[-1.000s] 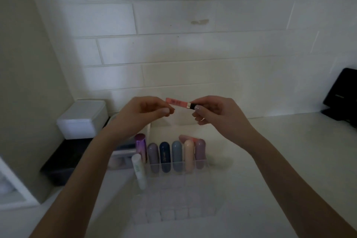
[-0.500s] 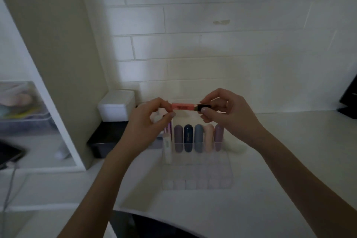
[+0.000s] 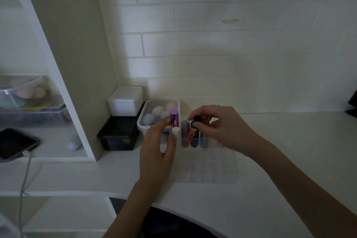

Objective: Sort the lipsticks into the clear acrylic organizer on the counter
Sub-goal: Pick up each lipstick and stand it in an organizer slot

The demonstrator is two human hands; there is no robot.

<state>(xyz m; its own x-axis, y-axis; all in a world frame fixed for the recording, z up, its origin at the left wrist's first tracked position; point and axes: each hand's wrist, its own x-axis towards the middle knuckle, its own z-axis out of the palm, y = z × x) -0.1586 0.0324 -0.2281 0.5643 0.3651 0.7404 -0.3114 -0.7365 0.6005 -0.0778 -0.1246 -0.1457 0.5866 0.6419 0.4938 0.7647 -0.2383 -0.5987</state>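
Note:
A clear acrylic organizer (image 3: 208, 170) stands on the white counter, with several lipsticks upright in its back row, among them a grey-purple one (image 3: 185, 131). My right hand (image 3: 222, 127) grips the black cap of a coral lip gloss tube (image 3: 190, 135), tilted with its lower end down among the back row. My left hand (image 3: 158, 150) is at the organizer's left end, fingers apart, touching a white tube (image 3: 175, 130) beside a shiny purple lipstick (image 3: 174, 120). Whether it grips either is unclear.
A lidded clear box of makeup sponges (image 3: 160, 115) sits behind the organizer. Left of it a white box (image 3: 125, 100) rests on a black box (image 3: 119, 135). A white shelf divider (image 3: 73, 83) stands left, with a phone (image 3: 13, 145) on a cable.
The coral tube was held level between both hands above the organizer; now my right hand alone holds it, tipped down into the back row. My left hand dropped to the organizer's left end.

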